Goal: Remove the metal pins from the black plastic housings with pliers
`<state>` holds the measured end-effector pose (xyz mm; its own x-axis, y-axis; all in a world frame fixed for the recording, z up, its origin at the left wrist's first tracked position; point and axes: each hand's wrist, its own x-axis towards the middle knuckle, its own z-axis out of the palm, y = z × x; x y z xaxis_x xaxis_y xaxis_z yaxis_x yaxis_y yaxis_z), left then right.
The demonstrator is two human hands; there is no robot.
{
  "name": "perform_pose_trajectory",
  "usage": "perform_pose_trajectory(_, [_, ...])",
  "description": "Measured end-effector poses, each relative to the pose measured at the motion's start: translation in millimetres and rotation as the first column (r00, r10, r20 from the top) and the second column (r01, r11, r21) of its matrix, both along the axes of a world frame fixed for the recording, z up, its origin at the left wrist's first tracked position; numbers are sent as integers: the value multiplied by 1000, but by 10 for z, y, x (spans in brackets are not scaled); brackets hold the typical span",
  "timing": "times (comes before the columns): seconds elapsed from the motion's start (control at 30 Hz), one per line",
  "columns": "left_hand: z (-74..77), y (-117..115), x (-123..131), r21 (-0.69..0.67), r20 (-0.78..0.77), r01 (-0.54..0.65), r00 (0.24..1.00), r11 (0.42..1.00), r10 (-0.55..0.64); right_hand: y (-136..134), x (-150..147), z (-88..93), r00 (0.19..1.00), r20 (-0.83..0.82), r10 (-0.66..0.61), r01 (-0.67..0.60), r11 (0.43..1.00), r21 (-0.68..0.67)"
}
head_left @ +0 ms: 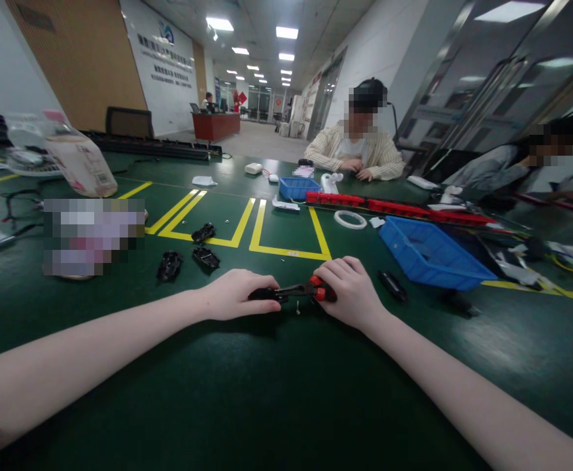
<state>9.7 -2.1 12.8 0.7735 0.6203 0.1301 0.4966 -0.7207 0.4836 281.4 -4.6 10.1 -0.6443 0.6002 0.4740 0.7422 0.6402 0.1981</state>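
My left hand point(247, 294) pinches a small black part point(265, 294) between thumb and fingers. In my right hand point(348, 290) are red-handled pliers point(303, 288), their jaws pointing left and meeting the black part. A tiny metal piece point(297, 307) shows just below the pliers. Left of my hands lie several black parts, among them one nearest the left point(169, 265), one in the middle point(206, 257) and one farther back point(203, 232). Another black part point(392, 286) rests to the right of my right hand.
A large blue tray point(434, 258) is on the right, a smaller blue tray point(299, 188) farther back. A red strip point(394, 208) and a white ring point(350, 220) lie between them. A bottle point(83, 160) stands at left. Across the green table point(267, 405) sits a person point(360, 147).
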Motion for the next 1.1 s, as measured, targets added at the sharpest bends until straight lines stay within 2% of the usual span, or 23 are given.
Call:
perform_pose_trajectory(0.2, [14,-12,8,18,-27,-14,1000,1000,14,1,-5,-4,1000,-8,3,-3,1000,-7])
perform_pose_trajectory(0.53, [14,-30,9,101,-51,23,999,995,-18,25,-1,0,998,-37,44,-48,993,-112])
perform_pose_trajectory(0.8, [-17,-44,33,175,-23,-116,992,978,122,13,-15,15,999,-37,-10,4,985,-172])
perform_pose_trajectory(1.1, [-44,-34,34,209,-15,-134,990,969,140,12,-21,9,999,-22,-35,30,982,-187])
